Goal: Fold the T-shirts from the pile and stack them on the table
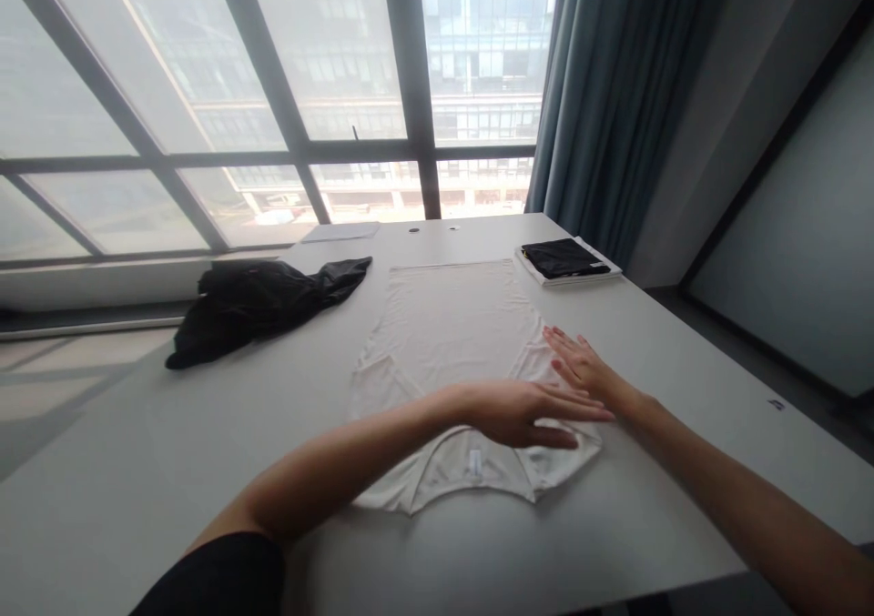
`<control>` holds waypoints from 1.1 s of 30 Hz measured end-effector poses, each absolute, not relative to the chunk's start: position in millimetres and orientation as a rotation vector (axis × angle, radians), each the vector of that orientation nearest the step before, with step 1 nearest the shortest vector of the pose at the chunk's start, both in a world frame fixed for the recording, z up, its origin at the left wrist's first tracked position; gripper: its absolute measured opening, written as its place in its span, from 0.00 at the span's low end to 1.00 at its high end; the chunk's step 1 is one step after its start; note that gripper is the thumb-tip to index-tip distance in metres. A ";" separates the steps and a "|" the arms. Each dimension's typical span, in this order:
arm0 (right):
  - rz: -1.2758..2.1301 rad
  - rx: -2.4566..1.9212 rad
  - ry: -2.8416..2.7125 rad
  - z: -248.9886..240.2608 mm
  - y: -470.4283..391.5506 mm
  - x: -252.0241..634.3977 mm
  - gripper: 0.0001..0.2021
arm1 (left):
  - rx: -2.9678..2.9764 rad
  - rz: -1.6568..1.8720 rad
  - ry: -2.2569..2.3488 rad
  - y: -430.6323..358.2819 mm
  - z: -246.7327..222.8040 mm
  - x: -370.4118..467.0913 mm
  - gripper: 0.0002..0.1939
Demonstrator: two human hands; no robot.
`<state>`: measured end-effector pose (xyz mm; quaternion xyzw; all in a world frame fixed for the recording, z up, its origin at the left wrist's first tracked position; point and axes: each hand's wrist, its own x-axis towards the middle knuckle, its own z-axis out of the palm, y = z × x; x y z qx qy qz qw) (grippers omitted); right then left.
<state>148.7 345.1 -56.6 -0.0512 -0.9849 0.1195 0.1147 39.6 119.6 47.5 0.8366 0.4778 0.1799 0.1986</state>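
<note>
A white shirt (454,316) lies spread on the white table (655,370), its neckline with a small label toward me and its hem toward the window. My left hand (529,411) reaches across the upper part of the shirt to its right side, fingers stretched out and holding nothing. Just beyond it, my right hand (577,361) rests at the shirt's right edge near the sleeve, flat with its fingers apart. The left forearm hides part of the shirt's left shoulder.
A crumpled black garment (259,302) hangs over the table's left edge. At the back right sits a folded black item (564,258) on folded white cloth (597,277). White paper (340,232) lies at the back left. A window and blue curtain (614,97) stand behind.
</note>
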 end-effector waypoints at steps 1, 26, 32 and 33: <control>0.347 -0.184 -2.848 -54.5 344.1 149.1 0.30 | 2.285 0.509 1.488 110.9 58.0 22.0 0.27; 0.202 -0.396 -2.889 -59.2 277.3 119.7 0.34 | 1.650 0.158 2.773 -42.6 -49.9 -78.5 0.36; 0.212 -0.436 -2.849 -53.9 282.6 120.2 0.33 | 1.692 0.227 2.863 -45.9 -50.5 -82.3 0.36; 0.210 -0.463 -2.851 -52.9 285.2 120.7 0.32 | 1.676 0.233 2.881 -46.5 -50.4 -83.2 0.37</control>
